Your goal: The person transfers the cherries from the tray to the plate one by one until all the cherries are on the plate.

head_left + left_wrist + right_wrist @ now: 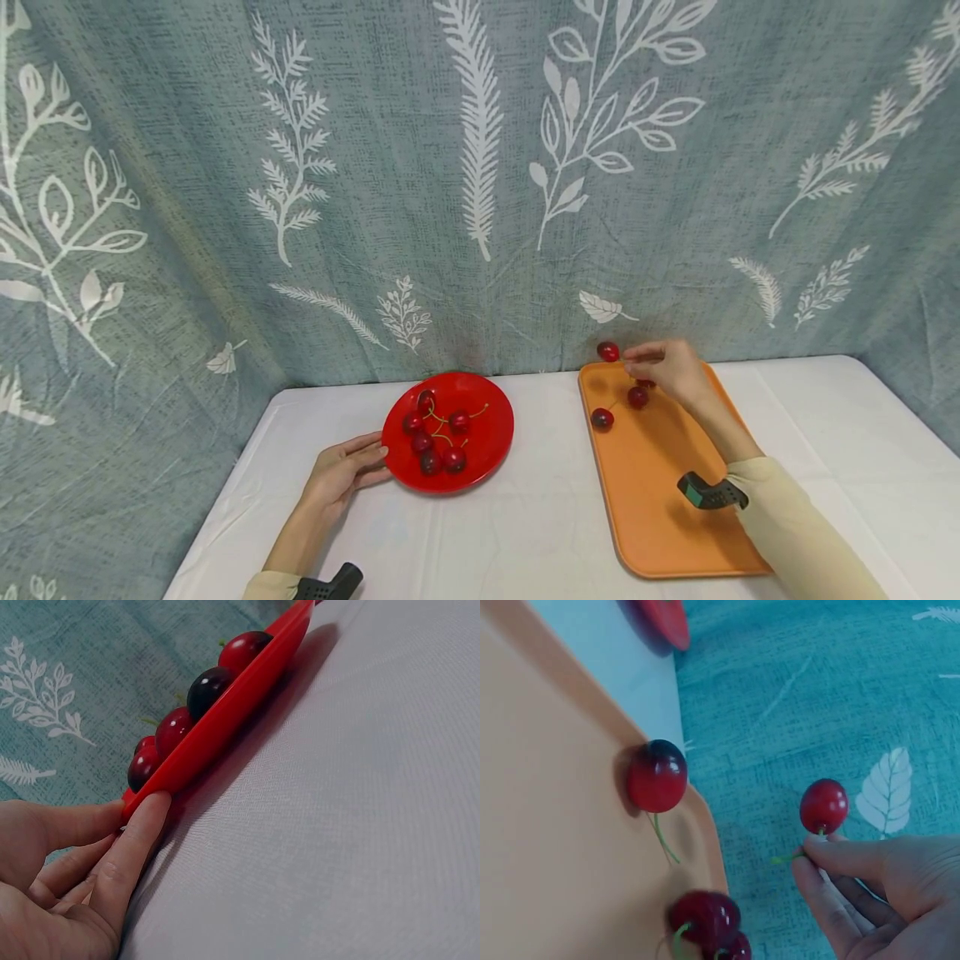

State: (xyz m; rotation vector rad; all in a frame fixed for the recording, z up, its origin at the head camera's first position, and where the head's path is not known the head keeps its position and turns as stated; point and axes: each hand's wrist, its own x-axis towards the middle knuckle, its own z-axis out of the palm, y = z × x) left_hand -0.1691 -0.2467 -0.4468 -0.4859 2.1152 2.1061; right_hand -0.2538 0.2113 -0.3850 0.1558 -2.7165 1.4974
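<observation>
My left hand [347, 472] pinches the left rim of a round red plate [491, 454], thumb above and fingers below in the left wrist view. Several dark red cherries [453, 458] with green stems lie on the plate. At the far end of the orange tray [652, 517], my right hand [671, 367] holds a single cherry [824, 805] by its green stem between thumb and fingertips, raised above the tray. Below it on the tray lie a cherry [657, 776] near the left edge and a small cluster of cherries [705, 919], partly behind the hand in the head view.
A white cloth [547, 500] covers the table, with a strip of it between plate and tray. Behind the table's far edge hangs a blue-green curtain [420, 208] with white leaf prints. Both wrists carry a black strap device [712, 492].
</observation>
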